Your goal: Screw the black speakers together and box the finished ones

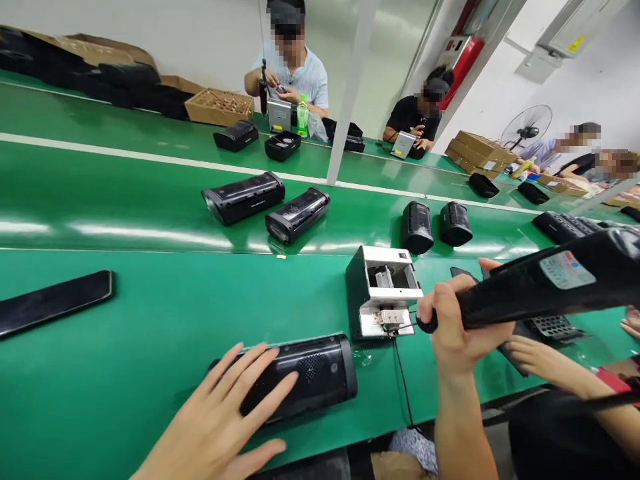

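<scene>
Fingers of neither hand were near the long dark panel [57, 303] at the left edge of my feed; it lay on the green counter [170, 300], well apart. Next came the left hand [213, 413], palm down, its fingers spread over the left part of a black housing [320, 373]. I saw them laid on it rather than wrapped around it, the thumb pointing off along the near side. What I watched most was how that housing lay: under and just ahead of the left fingers, its long axis running sideways across my view, the right end slightly farther off, its dotted patch facing up and uncovered. The left hand, touching it, was plainly the nearer one.

Just beyond the housing's right end stood a small machine [393, 294], with a black cord [405, 380] trailing down on its near side. Right of that, the right hand [459, 335] had its fingers wrapped around the narrow end of a black handheld tool [529, 291], raised off the counter. The tool slanted up to the right, its thin tip aimed left at the machine's front; I couldn't tell whether they touched. From that tip, the housing lay leftward and closer to the wearer. Farther right, a co-worker's hand [530, 357] was near a perforated part [555, 327].
</scene>
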A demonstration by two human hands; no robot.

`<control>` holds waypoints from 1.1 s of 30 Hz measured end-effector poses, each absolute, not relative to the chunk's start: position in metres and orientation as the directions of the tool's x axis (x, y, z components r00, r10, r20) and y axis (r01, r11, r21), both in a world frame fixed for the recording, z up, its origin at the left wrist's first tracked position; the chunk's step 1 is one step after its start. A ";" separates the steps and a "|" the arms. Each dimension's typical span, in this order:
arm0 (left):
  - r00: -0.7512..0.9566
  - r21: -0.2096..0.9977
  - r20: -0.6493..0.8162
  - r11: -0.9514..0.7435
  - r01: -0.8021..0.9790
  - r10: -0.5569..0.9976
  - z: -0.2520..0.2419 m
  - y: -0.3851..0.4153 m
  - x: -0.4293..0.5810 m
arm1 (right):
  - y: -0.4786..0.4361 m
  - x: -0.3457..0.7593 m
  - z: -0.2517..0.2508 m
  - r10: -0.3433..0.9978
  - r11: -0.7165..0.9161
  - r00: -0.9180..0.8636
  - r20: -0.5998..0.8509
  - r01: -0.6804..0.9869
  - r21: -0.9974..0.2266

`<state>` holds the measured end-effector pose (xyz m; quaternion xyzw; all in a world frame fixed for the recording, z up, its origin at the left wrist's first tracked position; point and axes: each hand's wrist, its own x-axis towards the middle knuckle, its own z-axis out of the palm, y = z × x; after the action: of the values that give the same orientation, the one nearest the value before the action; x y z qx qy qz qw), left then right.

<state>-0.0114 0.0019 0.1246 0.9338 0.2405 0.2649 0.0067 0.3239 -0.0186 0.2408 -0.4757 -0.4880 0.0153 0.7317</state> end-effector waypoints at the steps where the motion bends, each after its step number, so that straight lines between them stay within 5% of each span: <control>1: 0.772 0.112 0.438 -0.880 0.461 0.461 0.127 0.003 0.003 | -0.021 0.323 0.240 0.504 0.543 0.516 0.692 0.433 -0.719; 6: 0.880 0.118 0.188 -0.899 0.421 0.437 0.126 0.006 0.033 | -0.045 0.313 0.260 0.598 0.503 0.558 0.575 0.298 -0.812; 12: 0.899 0.112 0.182 -0.917 0.383 0.397 0.132 0.002 0.022 | -0.052 0.281 0.293 0.665 0.566 0.467 0.583 0.194 -0.801; 19: 0.904 0.119 0.161 -0.917 0.382 0.397 0.132 0.000 0.028 | -0.030 0.264 0.276 0.740 0.471 0.437 0.512 0.206 -0.858; 33: 0.899 0.189 0.138 -0.902 0.389 0.416 0.133 -0.003 0.029 | -0.027 0.261 0.246 0.745 0.540 0.377 0.550 0.144 -0.829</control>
<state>0.0291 -0.0030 0.1333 0.9712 0.2073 0.0876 0.0786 0.2613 -0.0269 0.2459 -0.4304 -0.5162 0.2117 0.7096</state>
